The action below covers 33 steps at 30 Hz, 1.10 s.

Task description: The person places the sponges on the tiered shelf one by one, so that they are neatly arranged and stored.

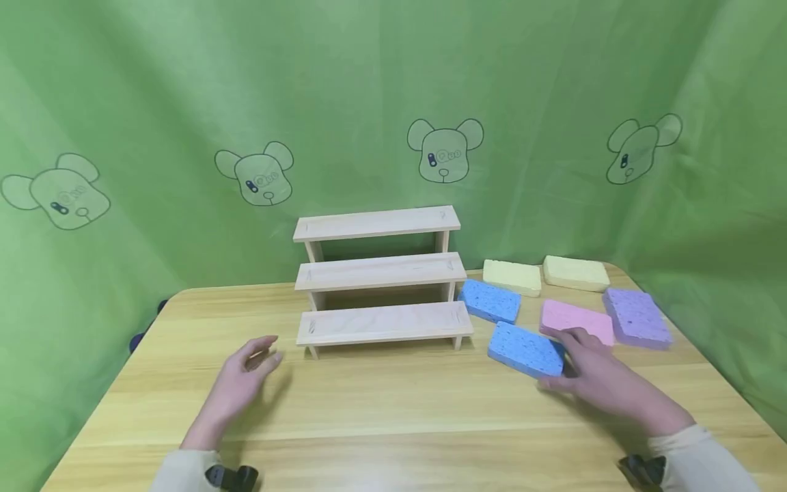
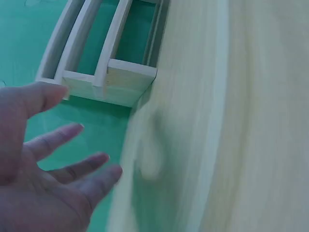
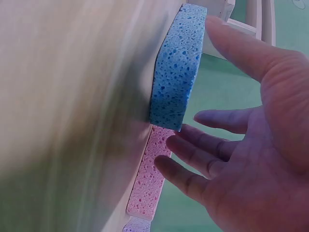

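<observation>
In the head view my right hand (image 1: 593, 372) reaches over the right end of the nearer blue sponge (image 1: 525, 348), which lies flat on the table. Its fingers and thumb are spread around that end in the right wrist view, and whether they touch the sponge I cannot tell. A pink sponge (image 1: 576, 321) lies just behind, with a purple sponge (image 1: 637, 318) to its right. My left hand (image 1: 240, 379) hovers over the table left of a three-tier wooden shelf (image 1: 386, 322), fingers loosely bent and holding nothing.
Another blue sponge (image 1: 490, 301) lies beside the shelf's right side. Two pale yellow sponges, one at the left (image 1: 512, 277) and one at the right (image 1: 576, 273), lie near the table's back edge. A green curtain (image 1: 344, 82) hangs behind the wooden table (image 1: 369, 424).
</observation>
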Each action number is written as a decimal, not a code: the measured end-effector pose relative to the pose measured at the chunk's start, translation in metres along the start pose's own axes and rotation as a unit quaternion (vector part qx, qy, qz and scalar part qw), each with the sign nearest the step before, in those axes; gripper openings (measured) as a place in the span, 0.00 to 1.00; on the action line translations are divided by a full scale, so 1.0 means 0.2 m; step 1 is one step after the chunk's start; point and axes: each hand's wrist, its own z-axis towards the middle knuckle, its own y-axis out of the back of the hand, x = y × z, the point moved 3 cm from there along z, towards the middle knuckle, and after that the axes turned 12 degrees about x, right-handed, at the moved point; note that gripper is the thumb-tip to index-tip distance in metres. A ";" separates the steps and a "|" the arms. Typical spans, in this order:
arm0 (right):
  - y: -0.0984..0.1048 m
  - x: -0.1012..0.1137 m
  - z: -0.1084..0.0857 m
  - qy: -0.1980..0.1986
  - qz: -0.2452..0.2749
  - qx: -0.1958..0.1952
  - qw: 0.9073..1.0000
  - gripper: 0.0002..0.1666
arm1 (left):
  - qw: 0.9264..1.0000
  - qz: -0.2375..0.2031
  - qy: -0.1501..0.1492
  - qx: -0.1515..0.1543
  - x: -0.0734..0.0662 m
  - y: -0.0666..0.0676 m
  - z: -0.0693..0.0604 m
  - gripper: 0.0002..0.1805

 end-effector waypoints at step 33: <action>-0.02 -0.02 0.03 -0.025 0.011 0.025 0.999 0.50 | 0.945 -0.322 -0.024 0.044 0.01 -0.18 0.31 0.20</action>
